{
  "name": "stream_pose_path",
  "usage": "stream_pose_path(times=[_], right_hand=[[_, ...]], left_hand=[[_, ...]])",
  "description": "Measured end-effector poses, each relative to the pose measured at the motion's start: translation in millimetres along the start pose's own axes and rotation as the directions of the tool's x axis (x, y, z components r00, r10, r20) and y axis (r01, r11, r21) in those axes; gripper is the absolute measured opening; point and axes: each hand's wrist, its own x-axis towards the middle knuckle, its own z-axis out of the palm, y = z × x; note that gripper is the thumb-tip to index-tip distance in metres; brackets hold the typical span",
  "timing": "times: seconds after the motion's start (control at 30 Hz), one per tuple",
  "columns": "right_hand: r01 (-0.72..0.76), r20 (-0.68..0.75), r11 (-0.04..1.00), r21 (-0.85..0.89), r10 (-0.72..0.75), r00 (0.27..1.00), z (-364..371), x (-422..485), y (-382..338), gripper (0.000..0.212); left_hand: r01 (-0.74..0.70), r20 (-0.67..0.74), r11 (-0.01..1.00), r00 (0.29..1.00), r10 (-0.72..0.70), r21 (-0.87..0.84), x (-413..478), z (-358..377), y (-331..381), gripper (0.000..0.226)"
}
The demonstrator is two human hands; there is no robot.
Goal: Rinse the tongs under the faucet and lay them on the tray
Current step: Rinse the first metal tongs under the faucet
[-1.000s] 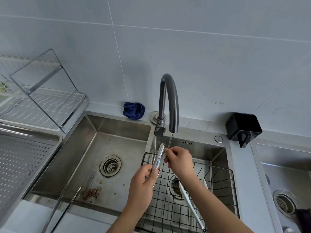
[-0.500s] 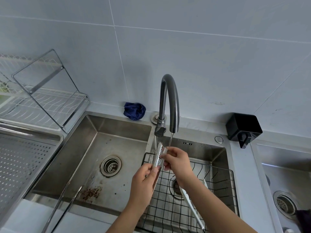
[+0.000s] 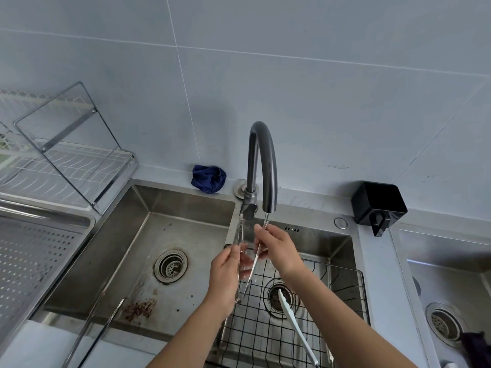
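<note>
Tray (image 3: 39, 261), perforated steel, far left of frame. Left hand (image 3: 225, 277), centre: fingers curled round one arm of the tongs (image 3: 251, 269). Tongs spread apart, tips raised into the water stream below the faucet (image 3: 261, 160). Right hand (image 3: 279, 248), right of centre: fingers pinch the other arm.

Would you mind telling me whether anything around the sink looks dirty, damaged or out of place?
Yes: a reddish-brown speckled patch stains the floor of the left basin near its front wall, rust or food residue, I cannot tell which. A second pair of metal tongs also lies slanted across that basin's front rim.
</note>
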Motion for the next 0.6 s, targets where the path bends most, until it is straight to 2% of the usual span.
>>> stream_pose_path(times=[0.07, 0.13, 0.23, 0.33, 0.47, 0.6], right_hand=[[-0.046, 0.096, 0.971, 0.236, 0.024, 0.995, 2.6, 0.3, -2.3, 0.029], [-0.084, 0.162, 0.866, 0.492, 0.003, 0.987, 4.9, -1.4, -2.0, 0.025], [-0.049, 0.08, 0.723, 0.689, -0.008, 0.997, 4.9, 0.6, -3.0, 0.028], [-0.024, 0.008, 0.704, 0.709, 0.026, 1.0, 6.8, 0.9, -3.1, 0.035], [-0.057, 0.084, 0.848, 0.527, 0.015, 0.996, 18.2, -18.5, 15.9, 0.017], [-0.1, 0.077, 0.883, 0.458, 0.072, 0.994, 8.8, -24.7, 19.4, 0.029]], left_hand=[[0.028, 0.027, 0.999, 0.999, -0.027, -0.044, 0.6, 2.7, -0.6, 0.032], [0.048, 0.054, 0.996, 0.998, -0.044, -0.078, 2.1, 5.8, 1.7, 0.034], [0.096, 0.11, 0.994, 0.989, -0.102, 0.059, 2.5, 5.5, 3.9, 0.031], [0.136, 0.12, 0.975, 0.98, -0.159, 0.175, -0.2, 3.2, -2.0, 0.027], [0.144, 0.074, 0.984, 0.985, -0.153, 0.108, -1.1, 2.5, -3.7, 0.028], [0.115, 0.08, 0.987, 0.989, -0.125, 0.114, -5.4, -0.1, -5.4, 0.03]])
